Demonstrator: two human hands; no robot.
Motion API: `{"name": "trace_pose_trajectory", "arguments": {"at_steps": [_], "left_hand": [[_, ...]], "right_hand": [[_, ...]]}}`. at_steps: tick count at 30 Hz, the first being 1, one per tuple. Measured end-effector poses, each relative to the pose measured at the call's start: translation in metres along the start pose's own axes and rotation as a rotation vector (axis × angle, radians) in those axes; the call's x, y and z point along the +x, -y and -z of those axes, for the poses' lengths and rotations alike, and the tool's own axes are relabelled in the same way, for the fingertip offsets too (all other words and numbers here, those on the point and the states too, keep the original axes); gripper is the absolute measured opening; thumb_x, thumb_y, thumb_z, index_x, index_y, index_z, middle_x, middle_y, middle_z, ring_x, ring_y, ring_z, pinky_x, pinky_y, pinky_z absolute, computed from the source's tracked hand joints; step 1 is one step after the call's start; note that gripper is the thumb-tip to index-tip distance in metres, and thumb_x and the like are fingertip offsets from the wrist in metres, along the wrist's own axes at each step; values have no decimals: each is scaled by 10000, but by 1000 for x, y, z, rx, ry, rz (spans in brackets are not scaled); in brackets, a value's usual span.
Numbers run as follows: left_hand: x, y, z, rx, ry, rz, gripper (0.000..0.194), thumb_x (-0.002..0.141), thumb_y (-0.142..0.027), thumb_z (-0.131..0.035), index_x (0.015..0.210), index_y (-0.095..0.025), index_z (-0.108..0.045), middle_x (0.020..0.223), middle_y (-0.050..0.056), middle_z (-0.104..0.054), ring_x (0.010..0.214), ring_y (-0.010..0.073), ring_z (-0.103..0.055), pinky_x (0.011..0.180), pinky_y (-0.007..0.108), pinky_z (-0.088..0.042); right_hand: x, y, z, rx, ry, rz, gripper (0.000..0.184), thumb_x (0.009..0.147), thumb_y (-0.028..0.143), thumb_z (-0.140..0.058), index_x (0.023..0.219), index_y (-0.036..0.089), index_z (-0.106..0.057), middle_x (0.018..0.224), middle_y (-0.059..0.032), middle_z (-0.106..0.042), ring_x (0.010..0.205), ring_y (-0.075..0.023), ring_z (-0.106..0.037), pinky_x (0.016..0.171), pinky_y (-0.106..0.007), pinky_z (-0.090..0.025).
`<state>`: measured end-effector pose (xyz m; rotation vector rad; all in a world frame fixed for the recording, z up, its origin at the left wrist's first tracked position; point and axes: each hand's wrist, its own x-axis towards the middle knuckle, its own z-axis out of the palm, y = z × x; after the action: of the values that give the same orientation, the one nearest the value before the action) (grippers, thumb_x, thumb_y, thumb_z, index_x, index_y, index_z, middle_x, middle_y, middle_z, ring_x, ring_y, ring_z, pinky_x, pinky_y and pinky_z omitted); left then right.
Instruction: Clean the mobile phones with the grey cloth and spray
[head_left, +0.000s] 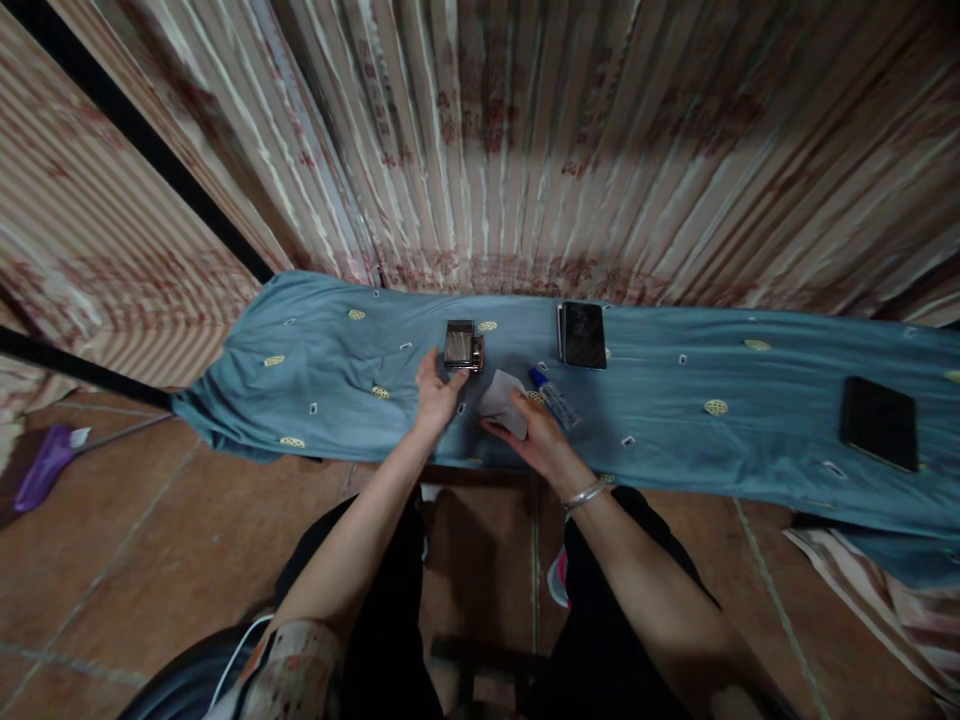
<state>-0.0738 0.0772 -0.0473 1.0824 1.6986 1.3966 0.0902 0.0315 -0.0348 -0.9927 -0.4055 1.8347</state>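
Pinching narrowly, the right hand (pixel 544 437) is holding a limp white sheet (pixel 496 394) above the blue cover (pixel 660 395), while the left hand (pixel 435 402), thumb and fingers parted, is reaching the near-left corner of a small shiny device (pixel 459 345); how firmly it is pressing, one cannot tell. Lying left of the blue-capped tube (pixel 556 398), the device is looking stiff, light and slick, its side edges probably offering surer hold than its glossy top, the soft sheet needing only a gentle pinch.
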Motion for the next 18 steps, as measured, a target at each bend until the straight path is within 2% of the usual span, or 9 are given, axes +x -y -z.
{"name": "trace_pose_trajectory", "arguments": {"at_steps": [2, 4, 9, 13, 18], "left_hand": [[16, -4, -5, 170, -13, -27, 767, 682, -322, -824, 1377, -141, -555, 1523, 200, -516, 1478, 346, -399, 1219, 436, -287], [26, -7, -11, 315, 12, -44, 819, 666, -374, -847, 1380, -128, -531, 1515, 210, -507, 1479, 366, -382, 1208, 446, -297], [40, -6, -24, 560, 60, -92, 773, 676, -412, -843, 1339, -170, -527, 1449, 187, -550, 1419, 379, -436, 1150, 487, -363], [46, 2, -27, 563, 35, -101, 723, 684, -365, -823, 1321, -189, -530, 1418, 189, -579, 1395, 388, -471, 1127, 531, -390], [53, 7, -27, 415, -9, -159, 618, 658, -255, -754, 1243, -133, -598, 1277, 189, -668, 1290, 369, -578, 1113, 516, -434]], "right_hand": [[-2, 4, 0, -7, -28, 25, 57, 930, 251, -667, 932, 234, -721, 868, -19, -801, 832, -195, -739, 812, -398, -664], [-5, 9, 0, -7, -40, 40, 45, 919, 235, -680, 926, 237, -724, 883, -15, -801, 848, -192, -736, 831, -397, -662], [-7, 16, 1, -12, -54, 71, 80, 915, 237, -657, 903, 248, -736, 878, 2, -798, 866, -184, -735, 841, -374, -657], [-6, 14, 3, -37, -42, 116, 60, 877, 273, -677, 887, 269, -736, 887, 9, -802, 858, -189, -735, 843, -374, -653], [-2, 8, 6, -60, -51, 176, 93, 823, 324, -715, 906, 282, -722, 947, -8, -805, 930, -215, -741, 834, -391, -655]]}}
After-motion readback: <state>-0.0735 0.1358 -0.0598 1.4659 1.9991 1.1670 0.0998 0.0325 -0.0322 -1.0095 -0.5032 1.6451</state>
